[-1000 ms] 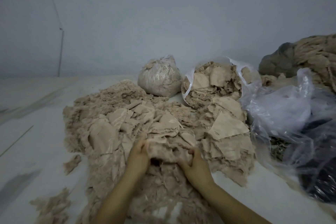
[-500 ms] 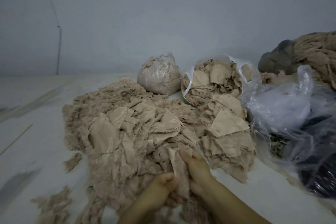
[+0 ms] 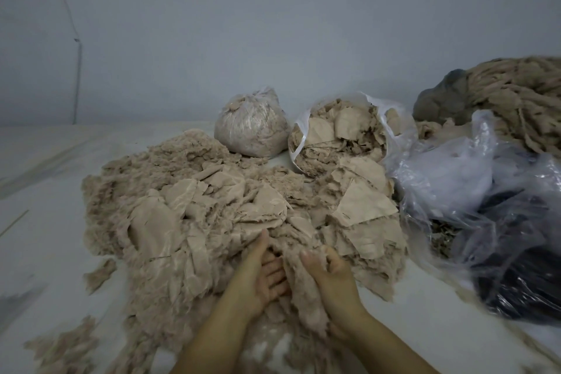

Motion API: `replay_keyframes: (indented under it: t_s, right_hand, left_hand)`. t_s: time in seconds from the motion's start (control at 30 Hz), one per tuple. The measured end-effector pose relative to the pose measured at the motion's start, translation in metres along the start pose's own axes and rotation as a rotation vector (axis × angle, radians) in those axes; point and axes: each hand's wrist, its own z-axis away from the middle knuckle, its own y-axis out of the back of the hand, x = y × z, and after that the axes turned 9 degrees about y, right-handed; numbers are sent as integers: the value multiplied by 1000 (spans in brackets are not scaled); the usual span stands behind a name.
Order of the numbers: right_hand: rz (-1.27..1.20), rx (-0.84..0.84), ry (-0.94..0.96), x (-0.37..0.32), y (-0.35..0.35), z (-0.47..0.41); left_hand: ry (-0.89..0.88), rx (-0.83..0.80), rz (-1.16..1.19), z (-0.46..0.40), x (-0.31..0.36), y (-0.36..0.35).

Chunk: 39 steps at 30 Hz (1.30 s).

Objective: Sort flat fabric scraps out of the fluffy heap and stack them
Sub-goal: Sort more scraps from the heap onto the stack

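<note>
Your right hand (image 3: pixel 329 270) grips a fluff clump (image 3: pixel 303 291) at the heap's (image 3: pixel 188 222) near edge; left hand (image 3: pixel 264 273) is loose, palm up. Shake fluff free, then pull flat scraps (image 3: pixel 362 203) for the stack.

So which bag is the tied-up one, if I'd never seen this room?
Start at the big tan heap on the white surface. Behind its far edge, by the wall, two bags stand together. Yours is the left, rounded, knotted bag; its neighbour gapes open, spilling flat scraps.
</note>
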Motion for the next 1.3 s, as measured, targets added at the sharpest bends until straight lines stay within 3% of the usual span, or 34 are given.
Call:
replay_keyframes:
  t_s: [0.1, 0.27, 0.33, 0.43, 0.5, 0.6, 0.77, 0.83, 0.9, 0.97, 1.03, 1.07, 1.13, 1.2, 1.23, 1.3]
  right_hand:
    - [3, -54, 18, -2, -6, 4]
    - [-30, 40, -53, 2, 6, 5]
    - [-8, 44, -60, 0, 10, 2]
    - [208, -79, 17, -3, 4, -3]
    - [388, -178, 65, -3, 0, -5]
    - [391, -220, 77, -4, 1, -7]
    - [291, -60, 49, -9, 16, -12]
    - [394, 22, 111, -13, 21, -15]
    - [522, 54, 249, -17, 19, -16]
    - [619, -93, 357, -20, 10, -11]
    - [616, -335, 360, -17, 1, -2]
    - [572, -363, 365, -16, 1, 1]
    - [436, -164, 387, -21, 6, 0]
    - [301, 55, 248, -30, 14, -8]
    - [217, 57, 97, -34, 16, -13]
    - [-5, -96, -249, -37, 16, -17]
  left_hand:
    - [-31, -47, -52, 3, -16, -13]
    - [-252, 112, 357, 0, 13, 7]
    - [-223, 126, 258, 5, 15, 10]
    - [-94, 11, -167, 12, -2, -3]
    - [-152, -34, -329, 13, -11, -10]
    - [-265, 58, -238, 13, -12, -10]
    - [-326, 104, 62, 13, 5, 3]
    - [-289, 123, 49, 14, 9, 8]
    - [-153, 27, -109, 18, 3, 2]
    - [-74, -98, -199, 22, -8, -11]
    - [-141, -146, -55, 23, -12, -18]
    - [-180, -126, 21, 23, -11, -18]
    - [-233, -75, 37, 24, -4, -15]
    - [-233, -62, -19, 25, 0, -10]
    - [-222, -71, -44, 26, 1, -9]
    - [-211, -100, -92, 31, 2, -9]
